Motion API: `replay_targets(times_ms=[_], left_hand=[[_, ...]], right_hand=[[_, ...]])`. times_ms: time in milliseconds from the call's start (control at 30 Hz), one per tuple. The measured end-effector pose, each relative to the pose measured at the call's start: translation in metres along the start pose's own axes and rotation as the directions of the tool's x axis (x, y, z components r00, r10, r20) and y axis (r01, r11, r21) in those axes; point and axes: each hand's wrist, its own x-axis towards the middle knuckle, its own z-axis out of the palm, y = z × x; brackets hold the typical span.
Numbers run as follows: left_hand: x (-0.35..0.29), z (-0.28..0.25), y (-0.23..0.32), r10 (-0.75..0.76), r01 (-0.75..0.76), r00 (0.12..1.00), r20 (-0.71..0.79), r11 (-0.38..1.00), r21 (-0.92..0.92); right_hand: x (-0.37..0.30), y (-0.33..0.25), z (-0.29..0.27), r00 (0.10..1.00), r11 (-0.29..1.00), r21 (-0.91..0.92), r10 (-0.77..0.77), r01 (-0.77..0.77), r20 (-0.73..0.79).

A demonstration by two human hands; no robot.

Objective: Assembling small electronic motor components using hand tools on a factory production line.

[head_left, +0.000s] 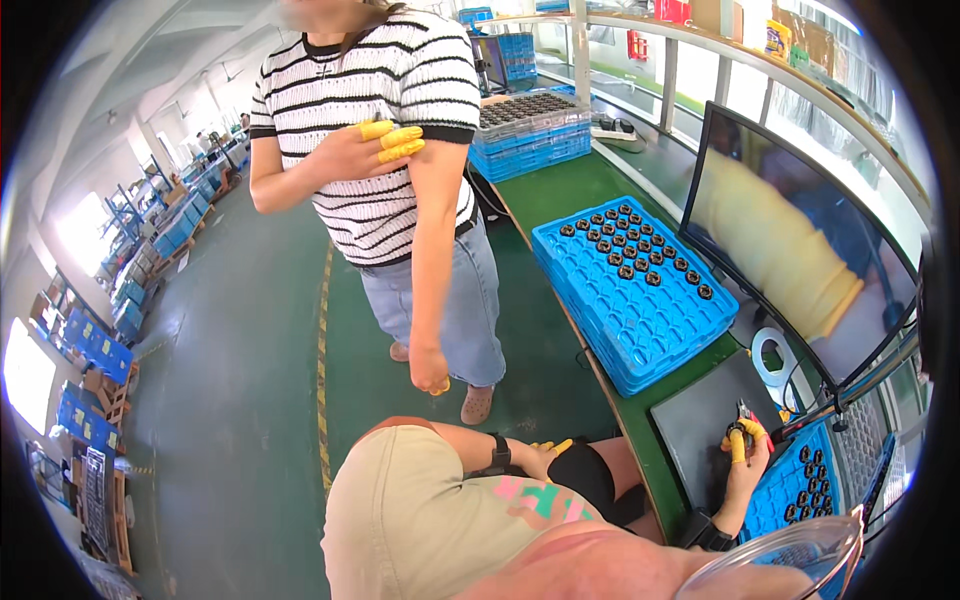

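Yellow finger cots cover fingers on both my hands. My right hand [747, 452] is closed above a dark flat mat [705, 425] on the bench. Between its fingers is a small black round part [737, 430]; a thin silvery tip shows just beyond it, too small to name. My left hand [545, 457] lies at my lap by my dark shorts, fingers stretched out and holding nothing. Left of the monitor [790, 240], which displays an enlarged yellow finger cot, a stacked blue tray [650, 335] carries rows of similar black round parts.
Another blue tray [775, 500] with black parts lies right of my right hand. A white tape roll [773, 357] stands below the monitor. Across from me stands a person [375, 140] in a striped top, one gloved-finger hand on the other arm. Farther along the green bench are stacked trays [530, 135].
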Motion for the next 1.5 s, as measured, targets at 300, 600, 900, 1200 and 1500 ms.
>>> replay_targets(times_ms=[300, 600, 900, 1200, 1500], left_hand=[[-0.002, -0.021, 0.016, 0.019, -0.015, 0.999, 0.049, 0.997, -0.071], [-0.002, -0.040, 0.070, 0.090, -0.092, 0.996, 0.023, 0.989, 0.118], [0.008, -0.028, 0.064, 0.210, -0.200, 0.975, -0.069, 0.972, 0.127], [0.019, -0.027, 0.062, 0.378, -0.313, 0.905, -0.193, 0.902, 0.299], [0.013, -0.099, 0.083, 0.569, -0.535, 0.782, -0.254, 0.822, 0.192]], right_hand=[[0.004, 0.003, 0.003, 0.999, 1.000, -0.009, -0.002, 0.003, 0.036], [0.004, 0.012, 0.000, 0.999, 0.998, -0.054, 0.022, -0.021, 0.028], [-0.003, 0.017, 0.000, 0.999, 0.863, -0.505, -0.038, 0.027, -0.012], [0.002, 0.016, 0.013, 0.989, 0.697, -0.716, -0.121, 0.028, -0.079], [0.004, 0.025, 0.004, 0.972, 0.852, -0.515, -0.036, -0.092, -0.233]])
